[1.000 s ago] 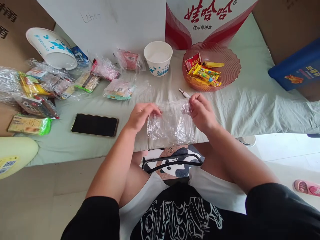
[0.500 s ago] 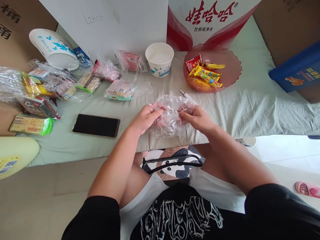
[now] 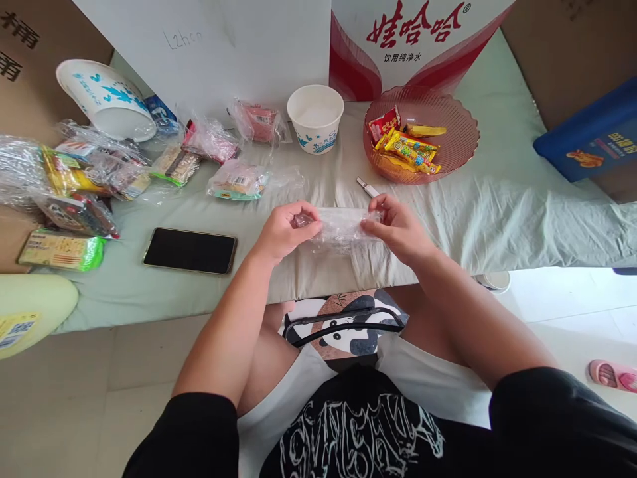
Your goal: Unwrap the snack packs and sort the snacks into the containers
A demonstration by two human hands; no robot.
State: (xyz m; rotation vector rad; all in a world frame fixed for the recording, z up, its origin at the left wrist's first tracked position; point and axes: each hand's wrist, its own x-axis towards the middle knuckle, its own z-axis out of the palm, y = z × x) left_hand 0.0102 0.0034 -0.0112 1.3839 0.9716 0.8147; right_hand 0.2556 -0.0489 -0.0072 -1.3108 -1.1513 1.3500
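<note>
— Two hands on it? How?
— Yes: left hand (image 3: 284,229) and right hand (image 3: 398,226) each pinch one end of the crumpled clear plastic bag (image 3: 341,227), above the pale green cloth-covered table's (image 3: 497,206) near edge.
— Which way does it run?
— Long axis nine to three o'clock; folded narrow, wrinkled, see-through. At one o'clock, the pink ribbed glass bowl (image 3: 460,136) of snacks.

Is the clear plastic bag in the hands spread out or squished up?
Squished up. The clear plastic bag is bunched into a narrow crinkled strip, pinched between the left hand and right hand.
</note>
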